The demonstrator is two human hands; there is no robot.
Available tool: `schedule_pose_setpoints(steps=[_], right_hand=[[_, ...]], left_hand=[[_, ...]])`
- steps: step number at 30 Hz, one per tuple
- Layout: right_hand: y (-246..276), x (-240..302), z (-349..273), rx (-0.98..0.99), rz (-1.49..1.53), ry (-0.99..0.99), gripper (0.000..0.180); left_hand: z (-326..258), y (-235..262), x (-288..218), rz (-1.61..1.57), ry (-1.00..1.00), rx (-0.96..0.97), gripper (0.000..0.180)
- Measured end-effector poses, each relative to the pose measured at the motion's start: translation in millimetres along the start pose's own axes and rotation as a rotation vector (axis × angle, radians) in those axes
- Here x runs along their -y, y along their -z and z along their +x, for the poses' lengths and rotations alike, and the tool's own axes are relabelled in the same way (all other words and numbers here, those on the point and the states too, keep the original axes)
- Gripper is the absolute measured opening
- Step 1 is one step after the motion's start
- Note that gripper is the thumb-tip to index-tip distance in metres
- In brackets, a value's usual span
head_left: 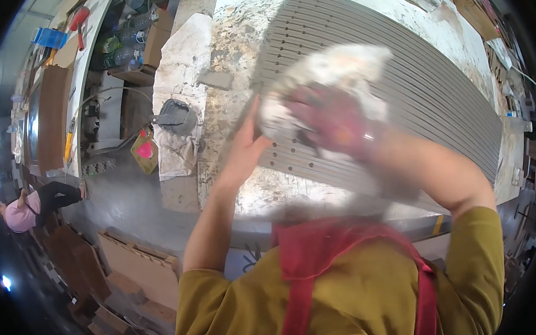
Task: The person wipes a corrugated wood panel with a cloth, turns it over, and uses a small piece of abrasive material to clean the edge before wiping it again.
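Note:
A long grey grooved metal plate (426,97) with rows of small holes at its left end lies slanted across the workbench. My right hand (332,119), in a dark red glove and blurred by motion, presses a crumpled white cloth (348,62) onto the plate's left part. The cloth is stained, and its underside is hidden. My bare left hand (248,143) rests against the plate's left edge, fingers stretched along it and thumb apart near the holes.
The worn, stained bench (241,49) carries a small grey block (216,79). Left of it, a dark grey cup-like container (176,117) stands on a white cloth (182,58). A red-headed mallet (79,19) lies on a side bench. Far left, a person in pink (23,213) is visible.

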State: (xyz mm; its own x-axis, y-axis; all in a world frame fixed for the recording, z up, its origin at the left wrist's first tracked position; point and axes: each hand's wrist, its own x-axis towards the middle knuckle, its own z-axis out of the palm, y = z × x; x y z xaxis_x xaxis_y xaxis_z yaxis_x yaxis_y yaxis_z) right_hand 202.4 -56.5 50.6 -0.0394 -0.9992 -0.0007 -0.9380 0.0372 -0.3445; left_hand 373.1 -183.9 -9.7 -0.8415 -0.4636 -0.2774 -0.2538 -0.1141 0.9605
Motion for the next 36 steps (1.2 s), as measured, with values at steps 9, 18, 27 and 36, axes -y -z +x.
schedule_pose_setpoints(steps=[9, 18, 27, 36], right_hand=[[6.5, -32.9, -103.7, -0.022, -0.062, -0.143, 0.057], [-13.2, 17.9, 65.8, -0.059, -0.023, -0.104, 0.044], [35.3, -43.1, -189.2, -0.155, 0.112, -0.348, 0.048], [-24.4, 32.0, -6.7, -0.083, -0.009, -0.016, 0.050]], left_hand=[[-2.4, 5.2, -2.6, -0.025, -0.011, 0.076, 0.078], [-3.8, 4.5, -17.8, -0.113, 0.137, 0.159, 0.070], [-44.3, 7.6, -18.1, 0.573, -0.127, 0.134, 0.109], [-37.8, -3.6, -1.9, 0.621, -0.036, 0.164, 0.078]])
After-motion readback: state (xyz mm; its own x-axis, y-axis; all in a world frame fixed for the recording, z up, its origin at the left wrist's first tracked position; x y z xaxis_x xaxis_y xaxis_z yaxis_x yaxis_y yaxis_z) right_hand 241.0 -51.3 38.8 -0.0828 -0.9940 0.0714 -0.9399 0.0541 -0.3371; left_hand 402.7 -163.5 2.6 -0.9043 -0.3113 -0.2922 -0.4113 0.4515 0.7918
